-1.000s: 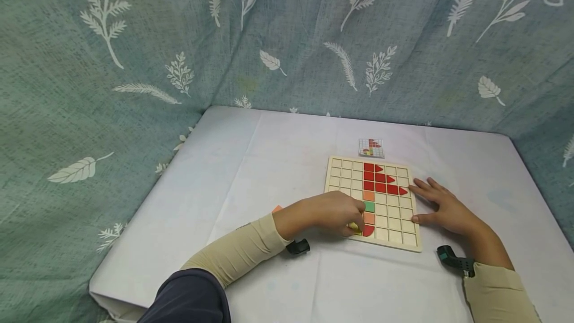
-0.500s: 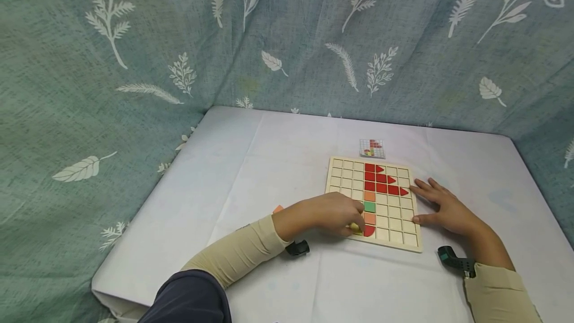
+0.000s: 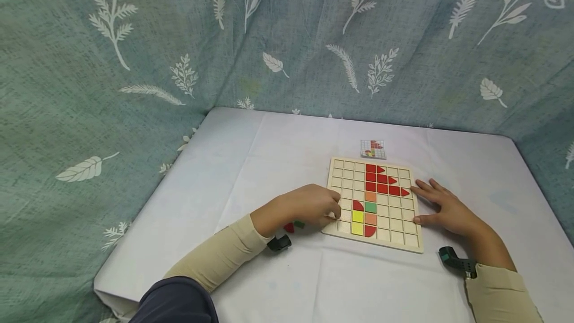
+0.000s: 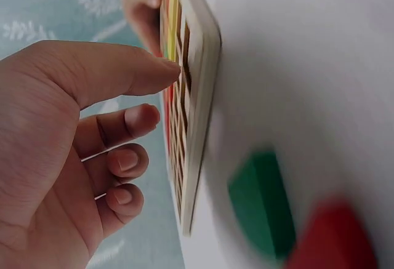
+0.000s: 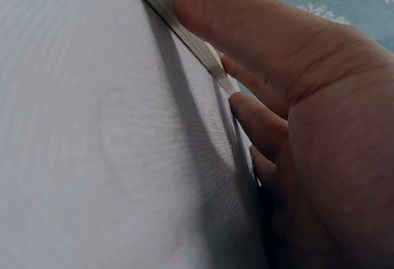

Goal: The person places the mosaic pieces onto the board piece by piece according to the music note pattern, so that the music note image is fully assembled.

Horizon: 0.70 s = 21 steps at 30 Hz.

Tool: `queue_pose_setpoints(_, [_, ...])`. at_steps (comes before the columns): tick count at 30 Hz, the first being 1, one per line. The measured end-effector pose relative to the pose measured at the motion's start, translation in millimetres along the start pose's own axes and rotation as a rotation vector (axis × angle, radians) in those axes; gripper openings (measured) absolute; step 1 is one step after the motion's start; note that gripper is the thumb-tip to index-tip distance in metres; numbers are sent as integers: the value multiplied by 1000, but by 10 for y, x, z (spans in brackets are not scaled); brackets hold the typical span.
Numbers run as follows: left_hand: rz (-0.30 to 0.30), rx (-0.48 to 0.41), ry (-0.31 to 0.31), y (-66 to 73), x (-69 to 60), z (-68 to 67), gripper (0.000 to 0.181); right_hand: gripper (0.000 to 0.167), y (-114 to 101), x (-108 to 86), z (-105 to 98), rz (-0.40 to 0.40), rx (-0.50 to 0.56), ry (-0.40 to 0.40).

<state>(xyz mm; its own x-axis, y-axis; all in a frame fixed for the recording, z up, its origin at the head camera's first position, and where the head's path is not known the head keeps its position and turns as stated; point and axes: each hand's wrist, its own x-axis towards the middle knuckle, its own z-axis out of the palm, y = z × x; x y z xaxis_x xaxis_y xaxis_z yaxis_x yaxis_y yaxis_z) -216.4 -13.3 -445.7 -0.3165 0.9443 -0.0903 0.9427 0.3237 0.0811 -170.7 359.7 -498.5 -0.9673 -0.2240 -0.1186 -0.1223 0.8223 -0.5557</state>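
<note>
A wooden grid board (image 3: 394, 221) lies on the table, with red, orange, green and yellow pieces set in its cells. Two yellow squares (image 3: 357, 222) stand in a column under a red rounded piece (image 3: 358, 206), left of a green square (image 3: 370, 207). Over the board's left edge hovers my left hand (image 3: 311, 206); in the left wrist view its fingers are loosely bent, apart from the thumb, and hold nothing. My right hand (image 3: 444, 211) rests thumb and fingertips against the board's right edge, fingers fairly straight.
A small pattern card (image 3: 373, 149) lies behind the board. Beside the left wrist are a loose green piece (image 4: 263, 204) and a red piece (image 4: 335, 241), partly hidden by the arm in the head view. A patterned cloth (image 3: 287, 39) hangs behind the table.
My left hand has let go and moved left off the lower middle cells, uncovering the yellow squares and the red rounded piece. My right hand has stayed at the board's edge.
</note>
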Motion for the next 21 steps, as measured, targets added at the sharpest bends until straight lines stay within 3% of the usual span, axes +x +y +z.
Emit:
queue_pose_setpoints(4, [-71, -32, 20, -101, -144, -27, 15, 99, 4, -2, -7, 7, -4, -1])
queue_pose_setpoints(9, [-166, -79, -2, -204, -301, -45, 16, 101, 7, -7, -15, 1, 0, -11])
queue_pose_setpoints(21, [-301, -84, 4, -410, -669, -12, 19, 104, 14, -6, 0, -5, -4, -16])
